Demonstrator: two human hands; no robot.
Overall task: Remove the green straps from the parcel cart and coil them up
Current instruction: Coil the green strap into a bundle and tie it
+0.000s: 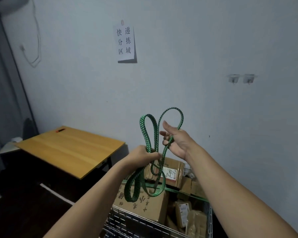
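Observation:
A green strap with black marks [149,133] is held up in loops in front of the wall. My left hand [143,156] grips the bunched loops at their middle; more loops hang below it down to the boxes. My right hand [176,140], higher and to the right, has its fingers curled round one run of the strap while a loop arches over it. Another green strap [187,194] lies stretched across the wire parcel cart [131,219], which is filled with cardboard boxes [144,203].
A wooden-topped table [70,148] stands to the left against the wall, with a small orange and black thing near its far edge. A paper sign [126,42] and two wall hooks [242,79] are on the wall. Dark floor lies at the lower left.

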